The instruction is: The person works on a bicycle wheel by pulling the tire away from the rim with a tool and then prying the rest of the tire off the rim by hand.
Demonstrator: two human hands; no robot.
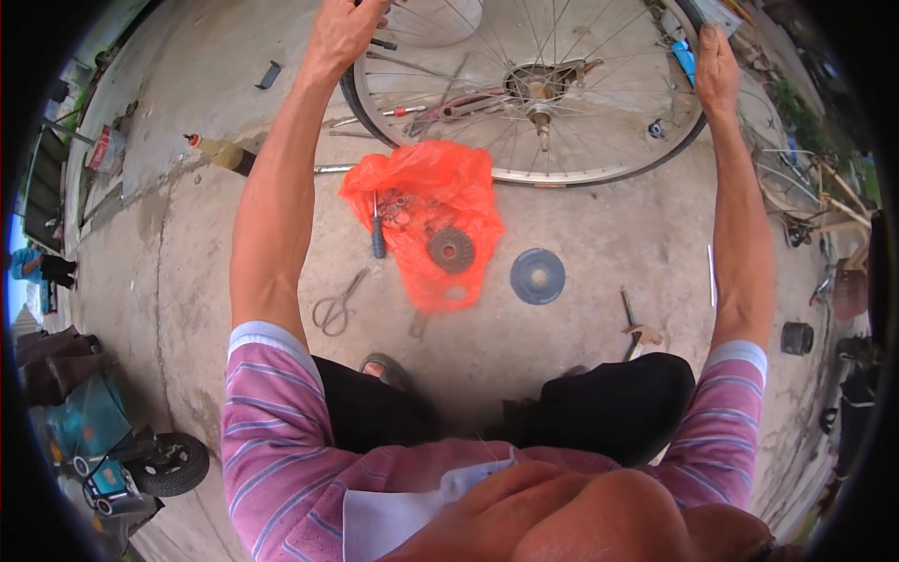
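Observation:
A spoked bicycle wheel (576, 176) with a black tyre is held out in front of me, its hub and axle (540, 91) facing up toward me. My right hand (717, 70) grips the tyre at the wheel's right side, thumb on top. On the opposite side my left hand (348, 36) closes on the tyre, its fingertips partly cut off by the picture's top edge. An orange-red plastic bag (449, 173) lies by the wheel's near edge. On it rest a toothed sprocket (450, 250), small metal parts (403, 211) and a dark-handled screwdriver (378, 239).
A blue disc (537, 276), scissors (337, 304) and a hammer (641, 333) lie on the concrete near my feet. A yellowish bottle (222, 155) is beside my left forearm. A small vehicle's tyre (169, 464) stands lower left; a person (33, 265) is far left. Clutter lines the right.

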